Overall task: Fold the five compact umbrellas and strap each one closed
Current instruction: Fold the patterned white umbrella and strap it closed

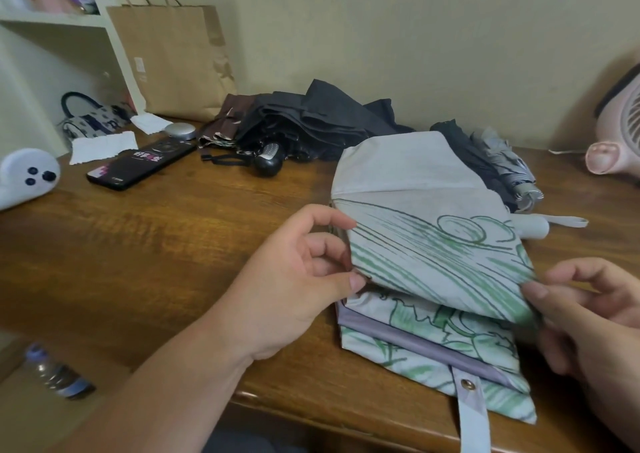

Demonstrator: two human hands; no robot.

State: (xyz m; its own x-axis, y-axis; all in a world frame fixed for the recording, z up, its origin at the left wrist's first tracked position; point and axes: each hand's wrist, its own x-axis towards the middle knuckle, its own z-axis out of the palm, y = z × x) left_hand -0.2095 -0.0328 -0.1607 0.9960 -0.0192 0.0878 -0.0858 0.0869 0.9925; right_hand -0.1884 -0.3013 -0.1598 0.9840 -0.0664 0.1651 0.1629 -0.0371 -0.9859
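Green-printed umbrella (426, 210) lies at the near edge of the wooden table (156, 245), canopy partly folded in layers. Left hand (301, 279) pinches the top panel's left edge between thumb and fingers — right hand (595, 317) pinches its right corner. Snap strap (472, 414) hangs loose over the edge. Dark umbrellas (311, 123) lie heaped behind

Scene is backed by a plain beige wall (433, 30). The lower frame is filled by a dark wood desk (145, 245) with glossy grain. A white shelf (55, 20) is set at left, against the wall. Light is soft and even.
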